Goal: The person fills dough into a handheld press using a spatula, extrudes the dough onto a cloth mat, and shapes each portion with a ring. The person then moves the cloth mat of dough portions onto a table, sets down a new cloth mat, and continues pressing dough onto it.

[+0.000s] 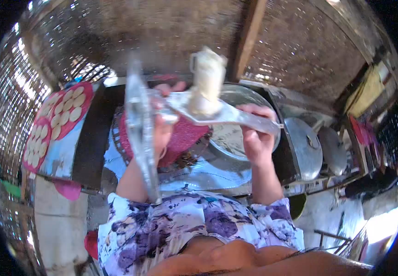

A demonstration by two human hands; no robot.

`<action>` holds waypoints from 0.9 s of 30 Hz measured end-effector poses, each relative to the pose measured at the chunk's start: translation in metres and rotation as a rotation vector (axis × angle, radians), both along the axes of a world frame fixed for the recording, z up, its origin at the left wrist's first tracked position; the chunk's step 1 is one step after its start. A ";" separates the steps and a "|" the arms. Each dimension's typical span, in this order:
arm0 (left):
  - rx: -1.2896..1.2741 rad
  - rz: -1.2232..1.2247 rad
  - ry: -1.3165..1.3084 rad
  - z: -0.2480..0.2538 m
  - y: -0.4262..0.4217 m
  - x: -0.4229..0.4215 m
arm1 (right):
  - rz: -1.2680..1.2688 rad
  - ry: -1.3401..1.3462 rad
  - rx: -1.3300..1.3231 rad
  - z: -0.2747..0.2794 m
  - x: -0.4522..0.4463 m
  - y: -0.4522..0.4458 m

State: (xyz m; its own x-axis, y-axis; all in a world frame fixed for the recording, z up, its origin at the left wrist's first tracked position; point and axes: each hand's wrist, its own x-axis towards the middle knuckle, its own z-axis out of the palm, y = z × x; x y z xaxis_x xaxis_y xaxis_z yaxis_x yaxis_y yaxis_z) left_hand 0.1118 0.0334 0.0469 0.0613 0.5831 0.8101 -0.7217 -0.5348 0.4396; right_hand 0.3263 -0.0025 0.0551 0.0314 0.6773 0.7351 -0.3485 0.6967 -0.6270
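Observation:
My right hand [257,133] is closed round one end of a flat metal press handle [235,115]. From its middle a thick cylinder coated in pale dough [208,80] stands up. My left hand [162,131] grips a second long metal press part [140,124], held nearly upright and smeared by motion. That part hides some of my left fingers, and the far end of the dough-coated piece lies close to them. Below my right hand is a large metal basin [229,145] with whitish flour or dough in it. A pink woven tray [185,140] lies below my left hand.
Pink mats [63,110] with several pale flat rounds rest on a surface at the left. Large round metal lids or pans [304,147] stand at the right. A woven wall [162,37] with a wooden post [249,39] rises behind.

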 end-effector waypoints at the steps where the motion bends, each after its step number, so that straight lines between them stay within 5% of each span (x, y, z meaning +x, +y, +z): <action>1: -0.029 0.066 -0.010 -0.001 -0.003 -0.006 | 0.031 -0.138 0.011 -0.001 0.014 0.008; 5: -0.083 0.140 -0.070 -0.003 -0.013 -0.012 | -0.389 -1.205 -0.466 -0.074 0.104 0.057; 7: -0.229 0.299 -0.080 -0.002 -0.023 -0.006 | -0.370 -1.689 -0.525 -0.135 0.123 0.075; 9: -0.248 0.319 -0.063 -0.007 -0.019 -0.010 | -0.102 -1.854 -0.577 -0.151 0.125 0.080; 12: -0.279 0.237 -0.094 -0.011 -0.012 -0.013 | 0.050 -1.998 -0.539 -0.164 0.124 0.090; 15: -0.310 0.216 -0.113 -0.021 -0.005 -0.020 | 0.046 -1.869 -0.386 -0.177 0.134 0.092; 21: -0.275 0.110 -0.145 -0.023 -0.006 -0.046 | 0.053 -1.905 -0.492 -0.122 0.149 0.086; 27: -0.260 0.155 -0.175 -0.018 -0.006 -0.044 | -0.379 -1.875 -0.400 -0.154 0.162 0.159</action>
State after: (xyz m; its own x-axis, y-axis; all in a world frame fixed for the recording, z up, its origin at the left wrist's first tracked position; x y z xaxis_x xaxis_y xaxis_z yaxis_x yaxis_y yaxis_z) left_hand 0.0677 0.0276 0.0291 -0.1707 0.7630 0.6234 -0.7172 -0.5301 0.4524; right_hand 0.4884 0.1561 -0.0991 -0.3194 0.9335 -0.1631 0.9473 0.3099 -0.0811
